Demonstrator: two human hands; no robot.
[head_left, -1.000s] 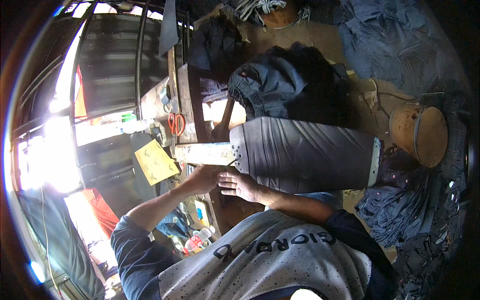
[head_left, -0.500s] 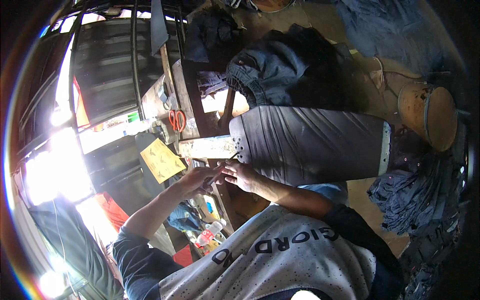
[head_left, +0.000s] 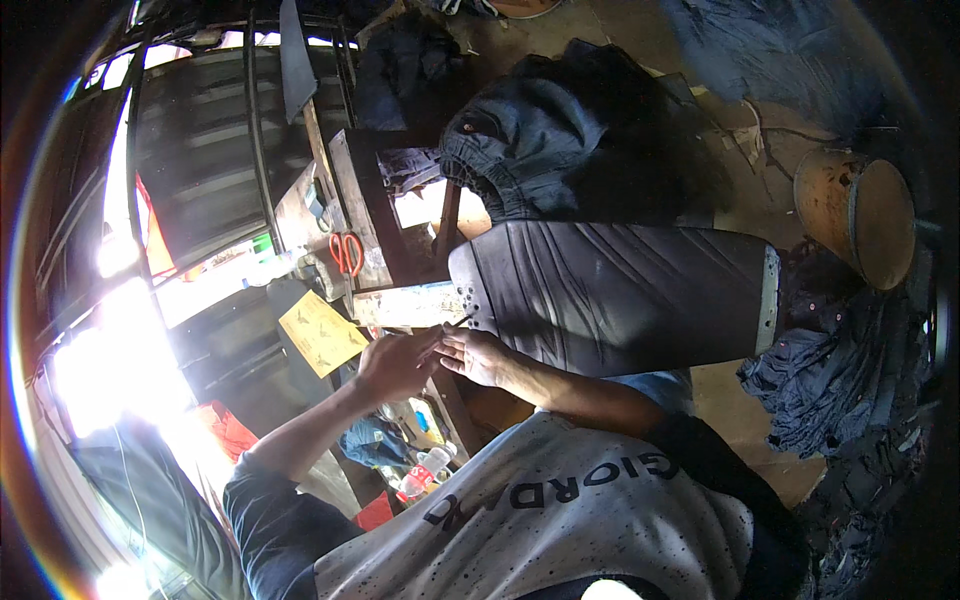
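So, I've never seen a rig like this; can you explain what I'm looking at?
There's no machine: a person works bare-handed, filmed by a wide fisheye camera on their head, looking down. The left hand and right hand meet near the narrow end of a dark padded board. A thin dark rod shows by the fingertips; which hand grips it is unclear. Orange-handled scissors lie on the wooden bench, with a yellow sheet nearby. Beyond the board is a dark elastic-waisted garment.
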